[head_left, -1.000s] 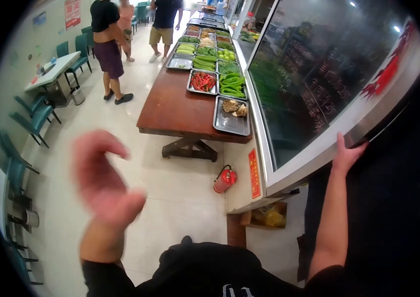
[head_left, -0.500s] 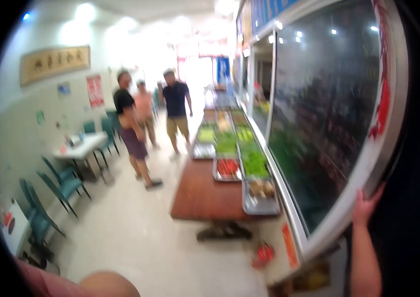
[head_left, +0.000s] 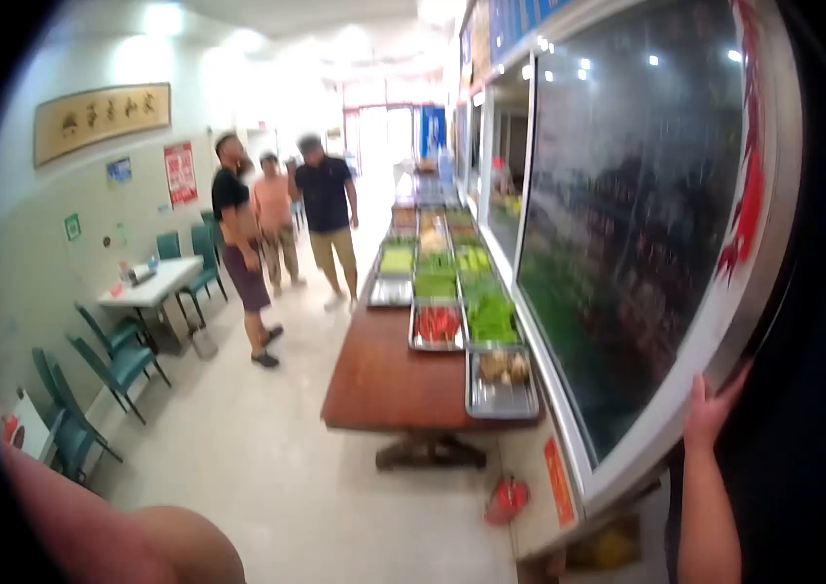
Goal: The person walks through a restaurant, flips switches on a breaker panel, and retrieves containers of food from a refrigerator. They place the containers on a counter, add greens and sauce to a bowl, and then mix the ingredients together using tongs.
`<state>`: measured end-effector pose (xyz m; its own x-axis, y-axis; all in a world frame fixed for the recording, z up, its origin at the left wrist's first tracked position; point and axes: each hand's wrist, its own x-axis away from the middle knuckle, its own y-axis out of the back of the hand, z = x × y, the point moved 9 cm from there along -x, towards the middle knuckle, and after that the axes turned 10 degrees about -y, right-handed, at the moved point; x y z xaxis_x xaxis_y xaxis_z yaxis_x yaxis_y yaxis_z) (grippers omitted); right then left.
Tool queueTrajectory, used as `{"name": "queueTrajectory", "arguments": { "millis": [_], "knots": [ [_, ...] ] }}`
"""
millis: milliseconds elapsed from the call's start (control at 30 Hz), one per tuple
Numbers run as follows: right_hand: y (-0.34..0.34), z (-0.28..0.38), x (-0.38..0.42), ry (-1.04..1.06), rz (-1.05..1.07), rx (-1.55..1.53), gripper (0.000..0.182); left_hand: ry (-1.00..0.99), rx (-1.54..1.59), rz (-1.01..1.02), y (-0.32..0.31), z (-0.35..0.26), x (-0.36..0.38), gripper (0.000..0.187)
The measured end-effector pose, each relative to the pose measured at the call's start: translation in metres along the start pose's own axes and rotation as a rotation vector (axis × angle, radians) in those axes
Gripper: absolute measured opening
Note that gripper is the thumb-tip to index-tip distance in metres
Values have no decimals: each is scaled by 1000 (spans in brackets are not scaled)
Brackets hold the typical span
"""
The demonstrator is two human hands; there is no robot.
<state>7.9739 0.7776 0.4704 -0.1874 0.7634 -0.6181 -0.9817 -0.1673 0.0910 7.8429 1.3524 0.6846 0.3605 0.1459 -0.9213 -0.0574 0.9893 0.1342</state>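
Observation:
My right hand [head_left: 713,414] is at the lower right, against the edge of the white frame [head_left: 671,443] of a large glass window [head_left: 632,224]. Its thumb lies on the frame and its fingers wrap round the edge, their tips hard to make out against the dark. The bare right forearm rises from the bottom of the view. At the lower left a blurred bare arm [head_left: 82,506] of mine crosses the corner and ends in a rounded shape. My left hand itself does not show.
Steel trays [head_left: 502,399] of vegetables line a brown wooden table [head_left: 384,375] beside the window. A fire extinguisher [head_left: 506,501] stands below. Three people [head_left: 328,204] stand in the aisle. Green chairs [head_left: 126,365] and white tables [head_left: 150,282] line the left wall.
The view has shifted slightly, so the table and trays appear a little further left. The people have shifted stance a little. My right hand stays at the frame; the left arm reaches higher in view.

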Motion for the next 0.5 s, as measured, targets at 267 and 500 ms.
{"name": "queueTrajectory", "arguments": {
  "millis": [267, 500],
  "knots": [
    [14, 36, -8, 53, -57, 140, 83, 68, -11, 29, 16, 11, -10, 52],
    [14, 43, -19, 114, -73, 121, 84, 75, -44, 19, 17, -2, -25, 50]
  ]
}}
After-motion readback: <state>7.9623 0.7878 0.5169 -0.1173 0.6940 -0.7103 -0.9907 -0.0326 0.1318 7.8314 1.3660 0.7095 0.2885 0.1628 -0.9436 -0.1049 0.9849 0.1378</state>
